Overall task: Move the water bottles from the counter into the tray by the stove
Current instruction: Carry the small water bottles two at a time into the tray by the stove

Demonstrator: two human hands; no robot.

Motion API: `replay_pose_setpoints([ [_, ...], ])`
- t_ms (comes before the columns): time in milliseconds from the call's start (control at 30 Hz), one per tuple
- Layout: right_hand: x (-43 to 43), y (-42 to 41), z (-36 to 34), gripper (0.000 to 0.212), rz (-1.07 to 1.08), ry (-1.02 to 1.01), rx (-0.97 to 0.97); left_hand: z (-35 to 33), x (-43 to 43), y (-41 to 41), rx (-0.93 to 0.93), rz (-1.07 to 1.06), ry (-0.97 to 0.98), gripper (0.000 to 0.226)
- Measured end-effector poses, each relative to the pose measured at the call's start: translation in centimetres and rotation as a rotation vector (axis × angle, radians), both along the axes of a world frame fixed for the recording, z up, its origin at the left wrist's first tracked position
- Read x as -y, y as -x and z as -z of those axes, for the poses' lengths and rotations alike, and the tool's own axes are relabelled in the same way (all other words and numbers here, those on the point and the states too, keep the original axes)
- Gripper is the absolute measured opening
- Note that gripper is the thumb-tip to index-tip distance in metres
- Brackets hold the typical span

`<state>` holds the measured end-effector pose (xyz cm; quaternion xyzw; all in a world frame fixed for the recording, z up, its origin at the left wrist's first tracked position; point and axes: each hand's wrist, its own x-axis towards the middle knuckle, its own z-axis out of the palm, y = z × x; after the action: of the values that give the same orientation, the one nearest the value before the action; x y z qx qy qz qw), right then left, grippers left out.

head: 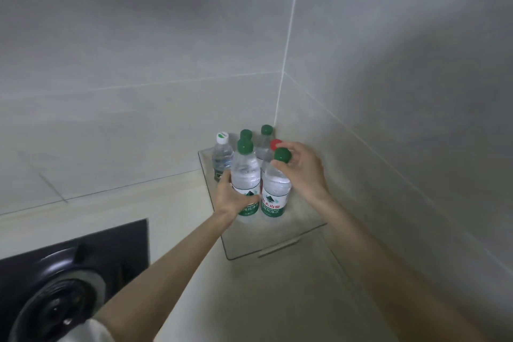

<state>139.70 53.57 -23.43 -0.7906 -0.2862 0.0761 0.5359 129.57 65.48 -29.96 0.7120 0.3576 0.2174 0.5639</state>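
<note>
A clear plastic tray (pixel 244 247) sits in the corner of the counter, right of the stove. Several water bottles stand upright in it. My left hand (pixel 233 197) grips the body of a green-capped bottle (pixel 245 175) at the tray's front left. My right hand (pixel 302 169) pinches the neck of a second green-capped bottle (pixel 274 191) just under its cap, beside the first. Behind them stand a white-capped bottle (pixel 222 157), two more green-capped bottles (pixel 265 144) and one with a red cap (pixel 276 143), mostly hidden.
A black gas stove (pixel 69 272) with a round burner lies at lower left. Tiled walls meet right behind the tray. The tray's front half (pixel 277 233) holds no bottles. Pale counter (pixel 263 300) runs toward me.
</note>
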Motion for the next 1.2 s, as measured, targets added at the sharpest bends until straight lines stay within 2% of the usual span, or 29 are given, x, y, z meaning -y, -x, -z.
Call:
replay_pose_setpoints([
  [367, -0.2, -2.4, 5.3, 0.035, -0.037, 0.089, -0.060, 5.2, -0.7, -1.7, -0.116, 0.061, 0.113, 0.087],
  [667, 0.4, -2.5, 6.5, 0.034, -0.090, 0.150, -0.068, 6.3, -0.8, -1.7, -0.257, 0.085, 0.087, 0.095],
  [900, 1.1, -2.3, 5.6, 0.030, -0.150, 0.263, 0.047, 6.6, -0.8, -1.3, -0.298, 0.124, 0.140, 0.096],
  [1033, 1.4, -1.8, 4.7, 0.039, -0.213, 0.380, 0.165, 5.2, -0.6, -0.3, -0.276, 0.155, 0.144, 0.078],
  [1100, 1.3, -1.4, 4.1, 0.045, -0.253, 0.456, 0.242, 3.1, 0.1, 1.0, -0.226, 0.165, 0.089, 0.065],
  [1200, 0.6, -0.6, 2.9, 0.044, -0.316, 0.438, 0.374, 1.4, -0.1, 3.3, -0.203, 0.131, -0.198, 0.067],
])
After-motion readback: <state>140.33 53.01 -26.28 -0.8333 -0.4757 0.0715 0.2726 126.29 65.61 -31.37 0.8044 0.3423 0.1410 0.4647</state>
